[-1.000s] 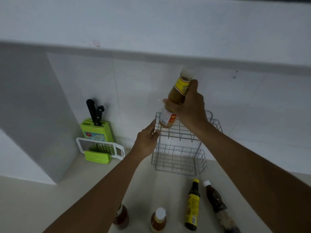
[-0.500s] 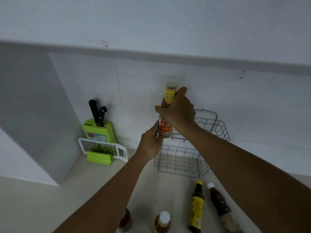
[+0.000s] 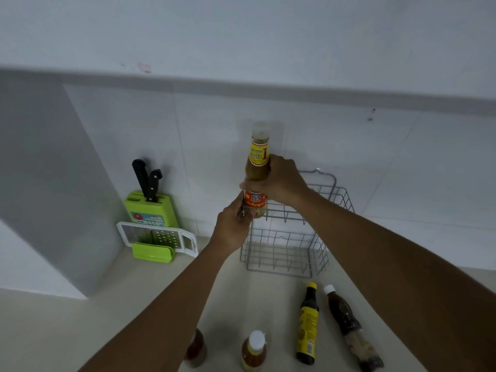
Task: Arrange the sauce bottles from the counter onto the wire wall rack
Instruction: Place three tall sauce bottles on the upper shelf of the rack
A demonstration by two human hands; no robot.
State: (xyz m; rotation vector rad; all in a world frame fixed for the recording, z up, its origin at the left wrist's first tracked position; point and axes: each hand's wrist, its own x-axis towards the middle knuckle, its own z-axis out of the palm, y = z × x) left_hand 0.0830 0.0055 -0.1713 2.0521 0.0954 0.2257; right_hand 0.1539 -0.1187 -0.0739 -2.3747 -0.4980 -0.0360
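A grey wire wall rack (image 3: 300, 237) with two tiers hangs on the white tiled wall just above the counter. My right hand (image 3: 281, 181) grips a tall brown sauce bottle (image 3: 258, 162) with yellow and red labels, upright at the left end of the upper tier. My left hand (image 3: 236, 224) pinches the rack's upper left corner beside the bottle's base. On the counter below stand a dark bottle with a yellow label (image 3: 308, 323), a brown bottle with a white cap (image 3: 346, 318), an orange bottle with a white cap (image 3: 254, 350), and a reddish bottle (image 3: 197, 347) partly hidden by my left arm.
A green knife block (image 3: 151, 208) with two black-handled knives stands at the back left. A white grater (image 3: 158, 236) leans in a green holder in front of it. A grey wall block juts out on the left.
The right hand has lowered the bottle from above the rack and set it upright at the upper tier's left end. The left hand has stayed on the rack's corner.
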